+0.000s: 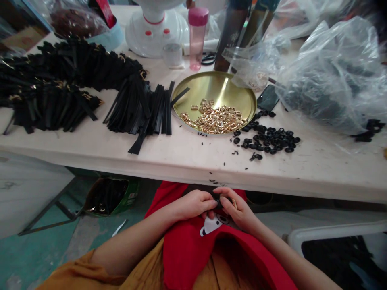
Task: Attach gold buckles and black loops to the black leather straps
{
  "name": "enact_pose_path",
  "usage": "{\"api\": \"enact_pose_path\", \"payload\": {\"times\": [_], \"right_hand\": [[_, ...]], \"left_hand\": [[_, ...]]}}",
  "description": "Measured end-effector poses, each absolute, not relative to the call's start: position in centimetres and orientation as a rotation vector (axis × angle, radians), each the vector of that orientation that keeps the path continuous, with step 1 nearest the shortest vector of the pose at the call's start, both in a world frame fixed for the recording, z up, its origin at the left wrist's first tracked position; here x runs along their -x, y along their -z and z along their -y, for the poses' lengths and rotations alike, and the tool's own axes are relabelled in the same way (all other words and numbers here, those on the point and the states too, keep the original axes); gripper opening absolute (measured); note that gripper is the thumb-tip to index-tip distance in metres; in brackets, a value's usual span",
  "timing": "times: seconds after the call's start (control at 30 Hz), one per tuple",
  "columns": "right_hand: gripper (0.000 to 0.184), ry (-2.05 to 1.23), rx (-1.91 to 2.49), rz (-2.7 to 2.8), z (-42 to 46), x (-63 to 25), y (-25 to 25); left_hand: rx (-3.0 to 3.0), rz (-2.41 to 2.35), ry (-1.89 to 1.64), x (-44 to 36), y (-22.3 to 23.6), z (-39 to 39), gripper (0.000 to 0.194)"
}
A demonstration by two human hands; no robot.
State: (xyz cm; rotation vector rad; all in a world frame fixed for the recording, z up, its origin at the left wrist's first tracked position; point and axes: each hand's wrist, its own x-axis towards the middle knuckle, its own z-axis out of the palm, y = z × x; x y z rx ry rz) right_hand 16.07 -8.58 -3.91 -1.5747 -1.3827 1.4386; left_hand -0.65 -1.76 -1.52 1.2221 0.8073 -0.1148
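My left hand [195, 204] and my right hand [238, 211] meet over my lap, just below the table's front edge. Their fingers are closed around a small black piece [218, 203], mostly hidden between the fingertips; its kind does not show. A gold ring [234, 203] sits on a finger of my right hand. On the table beyond lies a pile of small black rings or loops [269, 139]. Left of it, a round gold tray [223, 80] holds many small gold buckles [220, 121]. Black straps [130, 108] lie bunched to the tray's left.
Bundles of black straps with gold buckles [54, 104] cover the table's left. Behind the tray stand a pink bottle [198, 40] and dark bottles [231, 36]. A phone [268, 98] and a large plastic bag [332, 80] lie right. A white bin [332, 231] stands below.
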Motion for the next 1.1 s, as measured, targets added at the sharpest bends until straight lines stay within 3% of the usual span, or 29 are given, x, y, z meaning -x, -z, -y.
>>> {"api": "enact_pose_path", "payload": {"times": [0.43, 0.67, 0.87, 1.1], "right_hand": [[0.032, -1.436, 1.572, 1.288, 8.2, -16.4, 4.5], [0.027, -1.292, 1.594, 1.436, 8.7, -15.9, 4.3], [0.035, -1.452, 1.492, 1.177, 6.5, -15.2, 2.2], [0.031, -1.001, 1.472, 1.449, 0.0, -14.3, 2.7]], "left_hand": [[-1.241, -0.824, 0.082, 0.1, 2.0, 1.3, 0.022], [-1.324, -0.810, 0.032, -0.2, 1.4, 1.7, 0.021], [-1.571, -0.823, 0.020, 0.8, -1.5, 0.1, 0.029], [-2.146, -1.633, -0.312, 5.7, -1.4, -6.5, 0.026]]}}
